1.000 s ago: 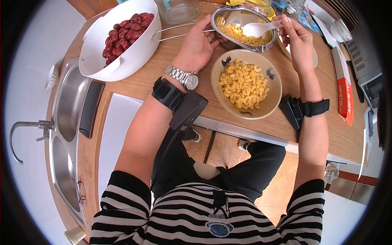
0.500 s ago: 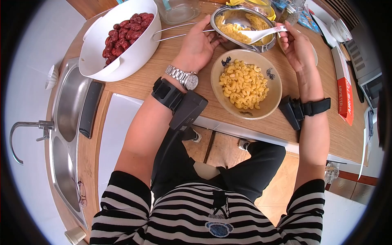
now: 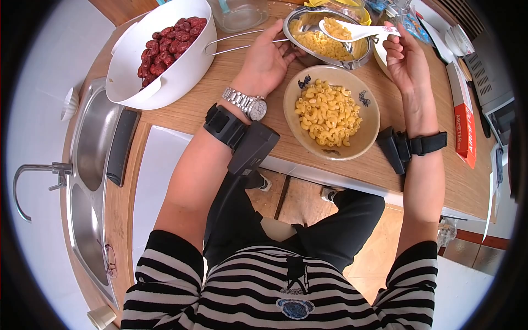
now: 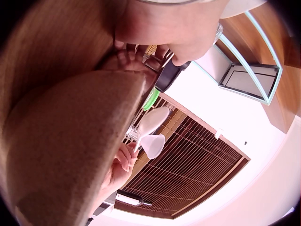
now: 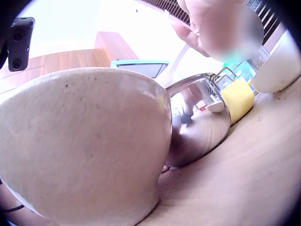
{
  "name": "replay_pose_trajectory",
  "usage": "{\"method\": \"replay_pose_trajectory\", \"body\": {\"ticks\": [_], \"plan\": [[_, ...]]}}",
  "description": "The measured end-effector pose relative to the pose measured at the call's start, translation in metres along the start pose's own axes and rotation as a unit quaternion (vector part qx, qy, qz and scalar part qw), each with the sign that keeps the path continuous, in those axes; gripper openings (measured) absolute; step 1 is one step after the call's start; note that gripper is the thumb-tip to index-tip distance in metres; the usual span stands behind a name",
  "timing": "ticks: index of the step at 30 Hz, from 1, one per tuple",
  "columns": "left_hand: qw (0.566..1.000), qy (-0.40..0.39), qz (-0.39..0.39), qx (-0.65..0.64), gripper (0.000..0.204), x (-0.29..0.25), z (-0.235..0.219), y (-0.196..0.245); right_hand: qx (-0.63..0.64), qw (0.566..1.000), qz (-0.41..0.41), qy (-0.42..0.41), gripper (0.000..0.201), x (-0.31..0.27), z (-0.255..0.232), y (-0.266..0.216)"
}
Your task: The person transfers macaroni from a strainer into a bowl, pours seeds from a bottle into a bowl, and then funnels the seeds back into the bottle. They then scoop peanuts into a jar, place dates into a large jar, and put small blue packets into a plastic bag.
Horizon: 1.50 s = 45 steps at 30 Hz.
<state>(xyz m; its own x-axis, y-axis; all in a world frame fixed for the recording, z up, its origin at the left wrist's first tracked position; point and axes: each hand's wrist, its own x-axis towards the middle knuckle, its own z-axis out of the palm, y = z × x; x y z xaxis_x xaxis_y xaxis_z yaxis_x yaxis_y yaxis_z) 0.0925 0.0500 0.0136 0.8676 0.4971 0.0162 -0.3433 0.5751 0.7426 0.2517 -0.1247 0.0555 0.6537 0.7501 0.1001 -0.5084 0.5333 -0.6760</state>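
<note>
The right hand pinches the handle of a white spoon, whose bowl end carries macaroni above a tilted steel bowl. More macaroni lies inside that bowl. The left hand grips the steel bowl's left side by its wire handle, fingers partly under it. Nearer the body stands a beige bowl of macaroni. In the left wrist view the left hand shows above the beige bowl; the right wrist view has the steel bowl behind the beige one.
A white basket of red dates stands on the left, near the sink. A glass container is at the back. Right of the bowls are a pale plate and a red-and-white box.
The spoon has risen out of the macaroni in the steel bowl and now carries some. The right hand has shifted slightly to the right. The left hand and both bowls look unmoved.
</note>
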Motion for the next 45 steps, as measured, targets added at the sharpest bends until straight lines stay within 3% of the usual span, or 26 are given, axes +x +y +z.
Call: {"method": "replay_pose_trajectory", "body": {"ticks": [2, 4, 10, 16, 20, 23, 26, 27, 29, 32, 36, 41, 45], "plan": [[1.0, 0.001, -0.001, -0.002, 0.027, 0.0, -0.001, 0.0, 0.02, 1.0, 0.006, -0.013, 0.026, 0.001, -0.001, -0.002], [1.0, -0.005, 0.002, -0.002, 0.027, 0.001, -0.001, -0.001, 0.006, 0.99, 0.028, -0.135, 0.027, 0.005, -0.009, -0.007], [1.0, -0.011, -0.004, -0.004, 0.026, 0.003, -0.004, -0.001, -0.13, 0.971, 0.012, -0.2, 0.031, -0.004, -0.004, -0.003], [1.0, -0.014, 0.001, 0.001, 0.026, 0.0, -0.002, 0.0, -0.161, 0.96, -0.056, -0.22, 0.032, -0.007, 0.003, 0.002], [1.0, -0.013, 0.005, 0.003, 0.027, 0.0, 0.0, 0.0, -0.155, 0.97, -0.101, -0.156, 0.033, -0.005, 0.004, 0.002], [1.0, -0.013, 0.002, 0.002, 0.027, -0.001, 0.0, 0.0, -0.24, 0.956, -0.147, -0.085, 0.032, -0.005, 0.012, 0.005], [1.0, -0.018, 0.003, 0.005, 0.027, -0.001, 0.0, 0.001, -0.383, 0.908, -0.173, -0.004, 0.029, -0.005, 0.011, 0.01], [1.0, -0.019, 0.002, 0.004, 0.027, -0.001, 0.0, 0.001, -0.383, 0.908, -0.173, -0.004, 0.029, -0.005, 0.01, 0.012], [1.0, -0.02, 0.001, 0.003, 0.027, -0.001, 0.0, 0.001, -0.467, 0.865, -0.181, 0.012, 0.027, -0.005, 0.009, 0.014], [1.0, -0.017, 0.001, 0.002, 0.027, -0.001, 0.0, 0.0, -0.495, 0.852, -0.168, 0.016, 0.025, -0.006, 0.01, 0.014], [1.0, -0.014, 0.001, -0.005, 0.027, -0.001, 0.0, 0.0, -0.492, 0.857, -0.152, 0.019, 0.025, -0.007, 0.01, 0.014], [1.0, -0.014, 0.0, -0.008, 0.027, -0.001, -0.001, 0.0, -0.386, 0.92, -0.065, -0.013, 0.024, -0.009, 0.014, 0.013], [1.0, -0.016, 0.001, -0.002, 0.028, -0.001, 0.0, 0.0, -0.34, 0.94, -0.032, -0.005, 0.024, -0.004, 0.006, 0.014]]}}
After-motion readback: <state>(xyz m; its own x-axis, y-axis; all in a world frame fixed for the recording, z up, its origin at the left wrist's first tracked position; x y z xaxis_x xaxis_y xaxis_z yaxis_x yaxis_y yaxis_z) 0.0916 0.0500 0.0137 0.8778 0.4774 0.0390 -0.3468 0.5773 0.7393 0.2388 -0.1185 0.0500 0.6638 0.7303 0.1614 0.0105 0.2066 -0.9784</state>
